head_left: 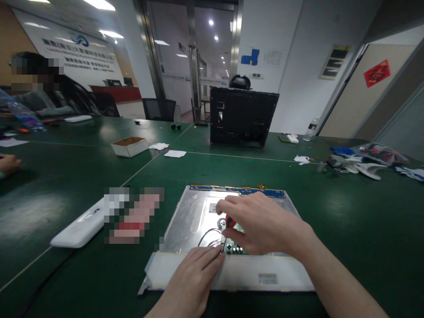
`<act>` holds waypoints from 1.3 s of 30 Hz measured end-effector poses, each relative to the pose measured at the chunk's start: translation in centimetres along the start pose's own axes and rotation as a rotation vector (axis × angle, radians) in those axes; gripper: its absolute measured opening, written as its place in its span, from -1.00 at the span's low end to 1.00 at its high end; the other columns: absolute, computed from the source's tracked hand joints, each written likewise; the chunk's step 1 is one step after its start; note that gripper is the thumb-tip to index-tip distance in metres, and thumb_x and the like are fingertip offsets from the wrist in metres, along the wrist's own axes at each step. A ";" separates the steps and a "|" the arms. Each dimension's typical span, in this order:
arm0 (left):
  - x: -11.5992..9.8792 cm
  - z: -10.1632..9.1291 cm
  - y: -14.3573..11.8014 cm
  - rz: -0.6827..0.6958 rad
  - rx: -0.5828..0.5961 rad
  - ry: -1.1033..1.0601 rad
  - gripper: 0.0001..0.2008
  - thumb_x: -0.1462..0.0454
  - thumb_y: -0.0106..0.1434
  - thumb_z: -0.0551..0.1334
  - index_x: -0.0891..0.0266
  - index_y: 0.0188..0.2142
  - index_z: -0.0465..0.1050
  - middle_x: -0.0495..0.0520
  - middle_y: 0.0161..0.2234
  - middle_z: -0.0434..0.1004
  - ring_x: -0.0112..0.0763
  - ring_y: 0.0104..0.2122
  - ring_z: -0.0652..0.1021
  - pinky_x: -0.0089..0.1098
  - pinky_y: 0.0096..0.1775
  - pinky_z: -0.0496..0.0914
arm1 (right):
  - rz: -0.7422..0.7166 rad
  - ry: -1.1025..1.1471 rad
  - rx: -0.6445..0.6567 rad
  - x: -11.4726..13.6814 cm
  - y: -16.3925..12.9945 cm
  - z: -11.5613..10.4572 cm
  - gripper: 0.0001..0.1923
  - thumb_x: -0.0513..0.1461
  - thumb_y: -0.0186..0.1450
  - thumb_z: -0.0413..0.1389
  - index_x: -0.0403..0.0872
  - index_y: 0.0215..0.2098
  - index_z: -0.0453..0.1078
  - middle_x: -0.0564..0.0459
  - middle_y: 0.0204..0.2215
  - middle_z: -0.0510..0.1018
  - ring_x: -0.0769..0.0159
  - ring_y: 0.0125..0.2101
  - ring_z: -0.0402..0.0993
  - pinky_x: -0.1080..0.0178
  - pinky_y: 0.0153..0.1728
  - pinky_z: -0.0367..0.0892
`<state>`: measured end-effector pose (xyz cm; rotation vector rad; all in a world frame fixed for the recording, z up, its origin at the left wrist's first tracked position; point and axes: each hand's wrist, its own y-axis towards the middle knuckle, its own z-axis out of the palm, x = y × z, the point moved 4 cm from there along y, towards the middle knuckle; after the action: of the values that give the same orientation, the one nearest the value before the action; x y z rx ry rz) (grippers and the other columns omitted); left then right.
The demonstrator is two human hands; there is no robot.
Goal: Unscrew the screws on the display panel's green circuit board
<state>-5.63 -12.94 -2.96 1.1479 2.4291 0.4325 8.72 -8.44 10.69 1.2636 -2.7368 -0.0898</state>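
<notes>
A flat metal display panel point(180, 216) lies in front of me, with a narrow blue circuit strip point(271, 193) along its far edge and a whitish strip point(288, 271) along its near edge. My right hand point(265, 225) is closed around a red-and-black screwdriver point(229, 222), its shaft pointing down at a small green circuit board point(236, 250). Dark wires point(203, 236) curl beside that board. Fingers stretched out, my left hand point(198, 274) rests on the near strip, its fingertips close to the screwdriver's tip. The exact contact at the tip is hidden.
Left of the panel lie a white bar-shaped device point(77, 227) with a black cable and a blurred reddish item point(139, 216). Farther back are an open box point(130, 146), a black monitor casing point(243, 117) and a bottle point(310, 130). Another person's hand point(9, 163) shows far left.
</notes>
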 end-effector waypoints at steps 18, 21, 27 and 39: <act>0.3 0.3 -0.3 0.015 -0.008 -0.001 -0.45 0.54 0.14 0.01 0.21 0.09 0.38 0.17 0.01 0.50 -0.21 -0.05 0.51 -0.17 -0.06 0.49 | -0.007 -0.002 0.016 0.2 -0.2 0.1 -0.84 -0.23 0.30 0.06 -0.07 -0.15 0.31 0.01 -0.27 0.55 0.31 -0.41 0.42 0.28 -0.51 0.02; 0.4 0.3 -0.4 0.023 -0.027 -0.005 -0.46 0.53 0.15 0.00 0.21 0.10 0.37 0.17 0.00 0.51 -0.22 -0.06 0.52 -0.17 -0.07 0.48 | -0.029 0.005 0.026 0.3 -0.3 0.1 -0.82 -0.28 0.26 0.05 -0.08 -0.14 0.29 0.01 -0.27 0.53 0.30 -0.41 0.40 0.26 -0.51 0.04; 0.4 0.1 -0.3 0.035 -0.009 0.022 -0.50 0.52 0.16 0.01 0.21 0.04 0.41 0.18 -0.02 0.52 -0.20 -0.08 0.53 -0.17 -0.09 0.50 | 0.003 -0.033 -0.015 0.1 0.2 0.1 -0.86 -0.22 0.31 0.06 -0.08 -0.15 0.31 0.03 -0.27 0.57 0.29 -0.41 0.46 0.26 -0.53 0.01; 0.5 -0.1 -0.2 0.058 -0.001 0.052 -0.52 0.50 0.16 0.03 0.20 0.02 0.43 0.15 -0.02 0.53 -0.22 -0.08 0.54 -0.21 -0.10 0.50 | -0.036 -0.016 -0.011 0.2 -0.2 0.2 -0.80 -0.27 0.25 0.05 -0.10 -0.13 0.28 0.01 -0.26 0.56 0.29 -0.44 0.44 0.25 -0.58 0.01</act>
<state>-6.02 -12.69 -3.09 1.2242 2.4441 0.4865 8.67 -8.74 10.52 1.3154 -2.7231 -0.1192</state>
